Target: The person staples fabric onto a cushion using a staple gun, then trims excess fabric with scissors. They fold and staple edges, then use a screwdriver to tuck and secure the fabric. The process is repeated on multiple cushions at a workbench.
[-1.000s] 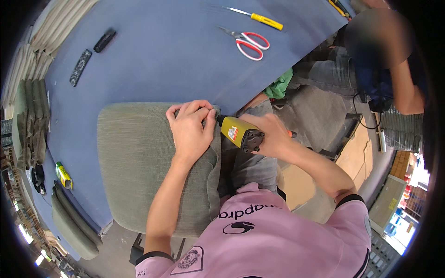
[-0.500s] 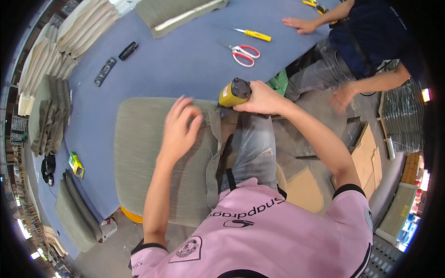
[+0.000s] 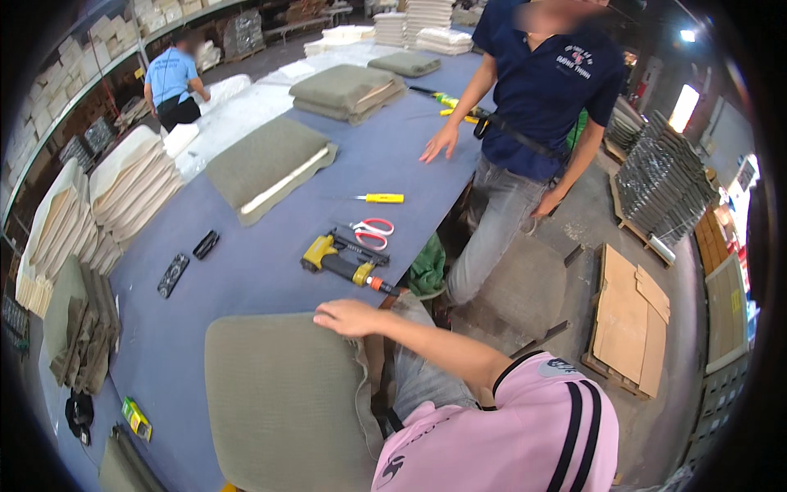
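A green-grey fabric cushion (image 3: 287, 402) lies across the near edge of the table, its loose seam edge facing right. My right hand (image 3: 351, 318) rests on the cushion's far right corner, fingers laid over the fabric, nothing gripped. My left hand is out of the picture. Just beyond the cushion a yellow and black pneumatic staple gun (image 3: 344, 261) lies on the table, its orange hose fitting toward me. Behind it are red-handled scissors (image 3: 373, 233) and a yellow-handled screwdriver-like tool (image 3: 384, 198).
A blue-covered table (image 3: 246, 279) carries more cushions (image 3: 270, 160), a remote control (image 3: 172, 275), a black object (image 3: 206, 243) and a small yellow-green box (image 3: 136, 418). A co-worker in navy (image 3: 541, 74) stands across on the right. Stacked pads (image 3: 135, 176) line the left; cardboard (image 3: 627, 320) lies right.
My right hand has let go of the staple gun, now on the table, and moved onto the cushion. My left hand has left the view. The view has tilted up, showing more of the room.
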Demonstrator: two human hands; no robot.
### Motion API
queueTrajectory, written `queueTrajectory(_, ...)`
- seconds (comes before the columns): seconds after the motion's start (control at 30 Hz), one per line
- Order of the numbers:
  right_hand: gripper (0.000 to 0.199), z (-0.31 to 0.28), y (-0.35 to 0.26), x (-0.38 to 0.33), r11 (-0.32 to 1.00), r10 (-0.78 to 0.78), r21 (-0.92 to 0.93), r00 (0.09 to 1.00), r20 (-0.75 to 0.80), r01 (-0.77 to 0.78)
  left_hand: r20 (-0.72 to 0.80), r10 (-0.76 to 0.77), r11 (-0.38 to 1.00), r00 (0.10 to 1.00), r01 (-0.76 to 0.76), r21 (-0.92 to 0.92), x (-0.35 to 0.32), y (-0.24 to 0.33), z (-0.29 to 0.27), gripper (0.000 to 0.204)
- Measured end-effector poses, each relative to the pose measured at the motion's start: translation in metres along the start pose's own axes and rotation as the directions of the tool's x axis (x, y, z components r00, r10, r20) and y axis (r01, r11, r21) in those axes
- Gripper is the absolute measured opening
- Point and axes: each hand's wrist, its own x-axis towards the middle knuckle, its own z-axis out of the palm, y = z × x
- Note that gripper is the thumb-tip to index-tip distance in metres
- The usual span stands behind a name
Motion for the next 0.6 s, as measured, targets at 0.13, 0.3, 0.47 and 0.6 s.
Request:
queueTrajectory(0.13,0.079,-0.022,-0.040,-0.008,0.996,0.078,0.016,0.982,0.171,-0.082,0.057,-0.100,0.944,0.993,0.113,-0.309,0.076,0.082,0.022,0.094)
queueTrajectory(0.3,0.099,-0.111,-0.091,0.002,0.903,-0.218,0.389,0.974,0.057,0.179,-0.029,-0.130,0.719,0.991,0.074,-0.691,0.186,0.153,-0.004,0.086)
queueTrajectory(0.47,0.101,-0.185,-0.099,0.013,0.738,-0.131,0.582,0.919,-0.372,0.341,0.001,-0.170,0.428,0.986,0.075,-0.901,0.243,0.187,-0.022,0.081)
queueTrajectory(0.6,0.089,-0.186,-0.100,0.038,0.809,-0.066,0.451,0.820,-0.569,0.378,-0.140,-0.171,0.520,0.975,-0.031,-0.854,0.276,0.170,-0.031,0.089)
